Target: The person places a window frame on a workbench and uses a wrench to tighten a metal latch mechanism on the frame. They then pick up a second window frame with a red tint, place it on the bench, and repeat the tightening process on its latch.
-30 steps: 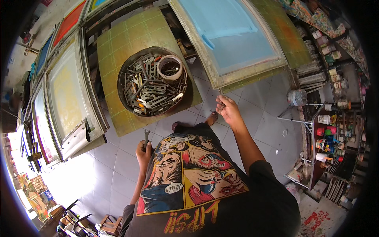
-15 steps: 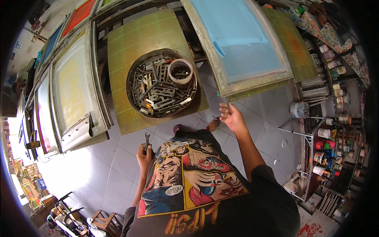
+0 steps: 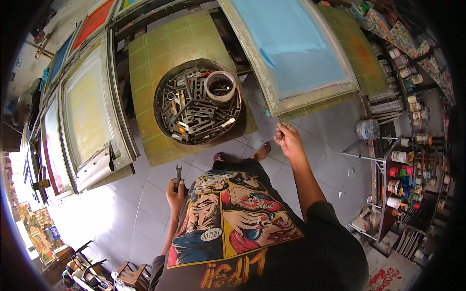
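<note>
My left hand (image 3: pixel 174 190) is closed around a small metal wrench (image 3: pixel 178 173), its open jaw pointing up, held beside my printed black shirt. My right hand (image 3: pixel 287 138) is raised toward the near corner of a large framed screen with a light blue mesh (image 3: pixel 291 48), fingertips at or just below its frame edge; whether it pinches anything there is too small to tell. Ahead of me a round metal tray (image 3: pixel 198 102) full of several metal brackets and tools, with a roll of tape (image 3: pixel 221 86) in it, rests on a yellow-green board (image 3: pixel 165 43).
More framed screens (image 3: pixel 87 111) lean in a row at the left. Shelves with paint jars and bottles (image 3: pixel 407 165) stand at the right. A plastic bottle (image 3: pixel 366 129) sits on the grey tiled floor. My feet (image 3: pixel 242 154) show below the tray.
My right hand stays up at the blue screen's corner. The left hand still holds the wrench at my side. The view has shifted slightly.
</note>
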The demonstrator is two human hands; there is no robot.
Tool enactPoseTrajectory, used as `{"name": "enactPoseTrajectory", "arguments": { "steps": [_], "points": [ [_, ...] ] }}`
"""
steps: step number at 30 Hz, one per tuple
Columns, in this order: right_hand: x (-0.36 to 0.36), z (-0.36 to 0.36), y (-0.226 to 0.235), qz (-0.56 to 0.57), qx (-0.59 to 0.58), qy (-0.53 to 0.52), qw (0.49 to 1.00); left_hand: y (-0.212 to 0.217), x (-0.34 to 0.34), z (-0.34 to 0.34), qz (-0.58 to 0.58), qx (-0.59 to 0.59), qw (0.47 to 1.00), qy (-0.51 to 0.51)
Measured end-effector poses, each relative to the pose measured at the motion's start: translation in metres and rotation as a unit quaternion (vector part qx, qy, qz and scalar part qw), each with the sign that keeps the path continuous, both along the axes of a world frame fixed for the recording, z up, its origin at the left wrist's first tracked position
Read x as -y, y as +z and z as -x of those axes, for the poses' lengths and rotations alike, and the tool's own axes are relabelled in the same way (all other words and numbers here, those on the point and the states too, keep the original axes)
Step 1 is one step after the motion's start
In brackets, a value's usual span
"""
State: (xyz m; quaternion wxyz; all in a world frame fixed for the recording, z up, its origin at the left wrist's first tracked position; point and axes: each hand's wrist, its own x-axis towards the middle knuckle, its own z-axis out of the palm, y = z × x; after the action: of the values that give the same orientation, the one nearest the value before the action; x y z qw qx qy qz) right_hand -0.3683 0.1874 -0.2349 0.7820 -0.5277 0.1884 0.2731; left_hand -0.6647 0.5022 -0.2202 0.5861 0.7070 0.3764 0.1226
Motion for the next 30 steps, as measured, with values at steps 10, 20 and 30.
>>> {"name": "enactPoseTrajectory", "arguments": {
  "steps": [10, 20, 30],
  "points": [
    [0.007, 0.0, -0.002, -0.025, -0.016, 0.007, 1.0, 0.008, -0.002, -0.005, -0.024, -0.021, 0.999, -0.03],
    [0.005, 0.003, -0.003, -0.03, -0.008, 0.037, 0.999, -0.005, 0.001, -0.007, 0.015, 0.005, 1.0, -0.019],
    [0.002, 0.006, -0.008, -0.059, -0.031, 0.0, 0.998, 0.006, 0.005, -0.014, 0.029, -0.008, 0.999, -0.016]
  ]
}}
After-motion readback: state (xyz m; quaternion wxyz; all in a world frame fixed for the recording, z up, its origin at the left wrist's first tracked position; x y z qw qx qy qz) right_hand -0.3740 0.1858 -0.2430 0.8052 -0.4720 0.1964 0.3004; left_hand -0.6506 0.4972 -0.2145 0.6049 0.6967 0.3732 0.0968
